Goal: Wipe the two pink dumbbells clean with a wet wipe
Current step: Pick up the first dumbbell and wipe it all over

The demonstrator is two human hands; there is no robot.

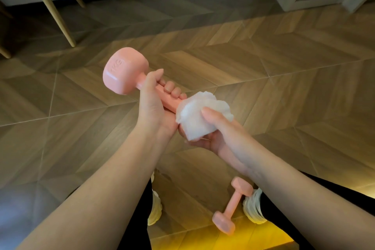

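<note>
Mid-frame: left grip [154, 99] clenched round handle of first dumbbell [123, 71], held aloft. Right grip [219, 128] grasping wet wipe [194, 115], bunched over its near head. Second dumbbell [233, 207] lies on floor [284, 67], lower right. Judgement: first dumbbell underway; far head and second apparently left.

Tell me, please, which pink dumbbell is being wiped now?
The raised dumbbell in the left hand: the right hand holds the wet wipe round its near end. The other dumbbell lies untouched on the floor.

Probably "1KG" on dumbbell head [121, 69]
</note>
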